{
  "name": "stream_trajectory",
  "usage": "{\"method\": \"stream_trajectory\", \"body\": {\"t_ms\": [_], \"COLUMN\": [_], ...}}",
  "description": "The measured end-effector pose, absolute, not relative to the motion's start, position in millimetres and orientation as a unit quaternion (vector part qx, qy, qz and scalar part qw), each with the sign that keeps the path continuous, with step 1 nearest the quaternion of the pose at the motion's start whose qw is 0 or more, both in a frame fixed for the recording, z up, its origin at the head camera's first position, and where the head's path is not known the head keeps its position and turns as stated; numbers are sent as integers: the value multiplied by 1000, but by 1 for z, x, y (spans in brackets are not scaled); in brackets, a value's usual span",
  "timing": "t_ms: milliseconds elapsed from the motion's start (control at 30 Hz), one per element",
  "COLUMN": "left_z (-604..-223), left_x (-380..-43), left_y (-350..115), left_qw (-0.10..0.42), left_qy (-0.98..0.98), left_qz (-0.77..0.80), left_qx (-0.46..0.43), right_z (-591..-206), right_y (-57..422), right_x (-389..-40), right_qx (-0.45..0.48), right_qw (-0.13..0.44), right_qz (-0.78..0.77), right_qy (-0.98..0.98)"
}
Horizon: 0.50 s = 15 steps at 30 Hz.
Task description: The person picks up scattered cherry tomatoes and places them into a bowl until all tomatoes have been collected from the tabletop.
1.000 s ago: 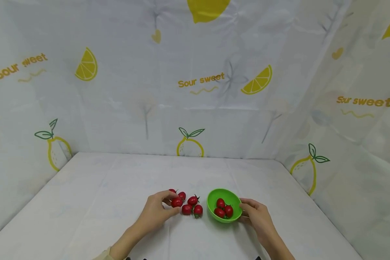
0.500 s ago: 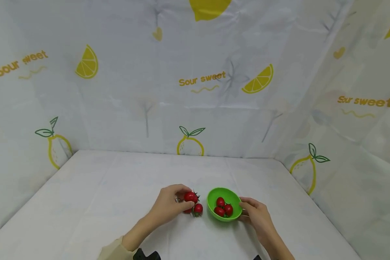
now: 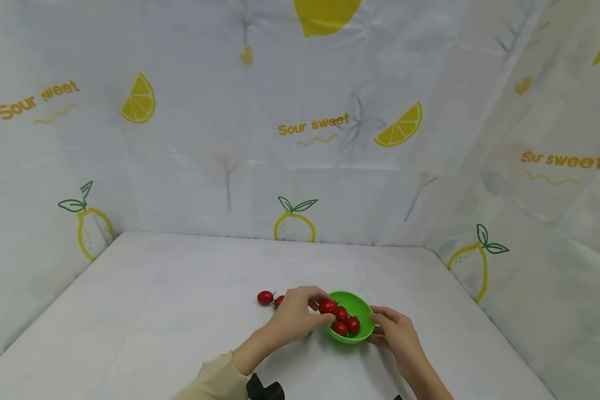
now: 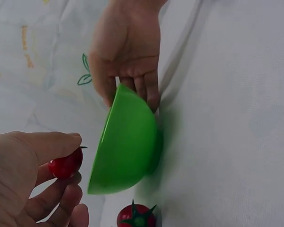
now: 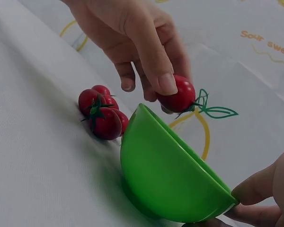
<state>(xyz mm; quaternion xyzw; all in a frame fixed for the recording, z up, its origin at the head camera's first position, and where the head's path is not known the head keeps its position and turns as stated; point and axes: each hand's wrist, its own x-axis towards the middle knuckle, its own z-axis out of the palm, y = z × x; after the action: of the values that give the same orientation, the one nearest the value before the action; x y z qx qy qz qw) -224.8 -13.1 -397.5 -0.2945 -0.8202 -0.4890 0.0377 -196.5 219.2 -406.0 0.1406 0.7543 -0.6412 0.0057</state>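
Between thumb and fingers my left hand (image 3: 296,315) pinches a red cherry tomato (image 5: 178,93) with a green stem. That tomato is over the left rim of a small green bowl (image 3: 358,307), above the opening. Inside the bowl lie 3 more cherry tomatoes (image 3: 353,325). My right hand (image 3: 400,336) grips the bowl's right rim, thumb at the edge and fingers under the side. Several loose cherry tomatoes (image 5: 104,124) lie on the cloth left of the bowl; in the head view the left hand hides most of them.
A white cloth (image 3: 170,311) covers the table. Behind and on the right hang white sheets (image 3: 190,139) printed with lemons and lettering. A dark wrist device (image 3: 265,389) sits at the left sleeve.
My left hand has carried the pinched tomato rightward from the loose group to above the bowl. Two tomatoes at the far left show again behind it. The right hand stays at the bowl.
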Motion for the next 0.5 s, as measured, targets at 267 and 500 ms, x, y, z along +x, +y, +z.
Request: {"method": "stream_trajectory", "body": {"t_ms": [267,500], "left_z": [-400,-398], "left_x": [-224,-220], "left_y": [1,0], "left_qw": [33,23], "left_qy": [-829,-826], "left_qz": [-475,-485], "left_qx": [-295,-287], "right_z": [-407,-408], "right_y": [219,220], "right_x": [-195,-195], "right_qx": [135,132], "right_qw": [1,0], "right_qz": [-640,-640], "right_qy": [756,757]}}
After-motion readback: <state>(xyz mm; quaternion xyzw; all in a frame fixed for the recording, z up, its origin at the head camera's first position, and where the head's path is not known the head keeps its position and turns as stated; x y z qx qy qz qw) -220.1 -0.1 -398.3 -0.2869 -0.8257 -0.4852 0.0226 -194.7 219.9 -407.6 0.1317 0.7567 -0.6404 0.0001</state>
